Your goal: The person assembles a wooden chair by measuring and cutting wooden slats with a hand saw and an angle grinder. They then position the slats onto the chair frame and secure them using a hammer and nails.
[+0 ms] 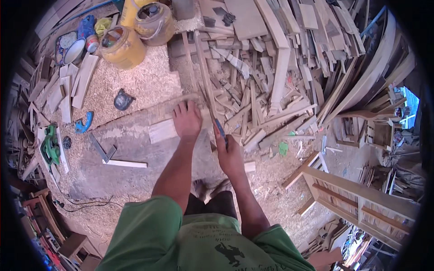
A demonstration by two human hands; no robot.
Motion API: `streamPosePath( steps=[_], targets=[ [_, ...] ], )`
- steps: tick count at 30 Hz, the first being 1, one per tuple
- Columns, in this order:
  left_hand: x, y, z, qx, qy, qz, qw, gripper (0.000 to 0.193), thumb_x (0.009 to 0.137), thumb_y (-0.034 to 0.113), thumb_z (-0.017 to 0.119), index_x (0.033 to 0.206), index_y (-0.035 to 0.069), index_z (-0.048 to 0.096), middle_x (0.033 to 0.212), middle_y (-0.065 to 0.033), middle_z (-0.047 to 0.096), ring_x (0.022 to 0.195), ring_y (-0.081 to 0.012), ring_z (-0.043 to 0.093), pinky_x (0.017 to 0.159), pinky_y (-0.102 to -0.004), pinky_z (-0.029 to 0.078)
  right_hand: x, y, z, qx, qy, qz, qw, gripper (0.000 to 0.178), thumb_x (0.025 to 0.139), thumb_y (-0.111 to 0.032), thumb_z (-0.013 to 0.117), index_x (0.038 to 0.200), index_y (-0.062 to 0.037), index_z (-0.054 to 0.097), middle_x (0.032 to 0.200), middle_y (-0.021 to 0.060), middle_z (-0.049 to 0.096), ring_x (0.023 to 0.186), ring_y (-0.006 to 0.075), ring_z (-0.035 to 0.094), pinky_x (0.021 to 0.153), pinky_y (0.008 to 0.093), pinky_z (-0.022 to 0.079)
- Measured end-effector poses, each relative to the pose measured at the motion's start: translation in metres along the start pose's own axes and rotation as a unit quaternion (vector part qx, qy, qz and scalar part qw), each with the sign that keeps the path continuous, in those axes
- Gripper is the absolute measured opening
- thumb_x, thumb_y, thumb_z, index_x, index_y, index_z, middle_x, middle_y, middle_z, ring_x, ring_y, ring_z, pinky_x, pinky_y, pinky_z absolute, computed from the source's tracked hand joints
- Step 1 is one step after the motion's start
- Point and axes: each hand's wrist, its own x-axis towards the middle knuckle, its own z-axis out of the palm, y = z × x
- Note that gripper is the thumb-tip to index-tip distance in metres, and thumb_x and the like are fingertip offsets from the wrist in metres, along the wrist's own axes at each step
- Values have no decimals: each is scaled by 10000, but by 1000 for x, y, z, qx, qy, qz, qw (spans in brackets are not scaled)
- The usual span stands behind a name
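Observation:
A short pale wooden board (pixel 162 131) lies across the worn work surface. My left hand (pixel 187 119) bears down on it, with its fingers curled at the far side. Just right of that hand, my right hand (pixel 229 156) is closed round the handle of a handsaw (pixel 219 128) with blue and red on its grip. The saw's thin blade points away from me, close beside the board's right end; whether it touches the wood I cannot tell. To the left lie a metal try square (pixel 100 149) and a thin pale strip of wood (pixel 126 163).
Yellow buckets (pixel 124 49) stand on sawdust at the far left. A blue tool handle (pixel 84 122), a dark lump (pixel 123 99) and a green power tool (pixel 51 144) lie left. Offcuts (pixel 253 90) pile up at right, beyond a wooden frame (pixel 361 203).

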Motion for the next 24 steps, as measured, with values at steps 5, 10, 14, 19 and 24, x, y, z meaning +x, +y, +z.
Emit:
streamPosePath(
  steps=[5, 10, 14, 19, 24],
  targets=[
    [0, -3, 4, 12, 15, 2, 1000, 231, 1023, 295, 613, 1124, 95, 671, 1134, -163, 616, 1077, -373, 587, 961, -528, 467, -152, 0, -68, 9, -10, 78, 997, 386, 1106, -355, 613, 1214, 8, 687, 812, 256, 740, 768, 480, 754, 659, 533, 579],
    [3, -1, 4, 23, 24, 4, 999, 231, 1015, 289, 614, 1105, 87, 681, 1137, -157, 619, 1090, -364, 589, 982, -521, 456, -77, 20, -18, 26, 6, 42, 999, 384, 1107, -350, 598, 1208, 9, 685, 826, 276, 731, 786, 513, 734, 676, 580, 558],
    [0, 0, 2, 20, 10, 1, 1000, 239, 1030, 299, 603, 1109, 85, 674, 1128, -158, 618, 1081, -370, 592, 972, -527, 460, 3, 6, 8, -4, 0, -12, 1000, 399, 1103, -361, 603, 1196, 20, 678, 835, 297, 720, 795, 545, 708, 673, 607, 532],
    [2, 0, 1, 26, 1, -8, 1000, 247, 1032, 305, 602, 1108, 84, 683, 1128, -158, 621, 1096, -369, 592, 994, -523, 454, -153, 15, -60, 47, -13, 76, 996, 419, 1092, -350, 636, 1273, 23, 698, 849, 272, 732, 803, 464, 772, 667, 503, 569],
    [7, 8, 0, 16, -8, -4, 1000, 270, 1043, 313, 591, 1130, 77, 688, 1142, -164, 626, 1114, -374, 593, 1005, -531, 450, -100, 42, -21, -13, 17, 52, 998, 418, 1086, -338, 645, 1293, 24, 684, 838, 243, 760, 795, 473, 770, 696, 523, 602]
  ],
)
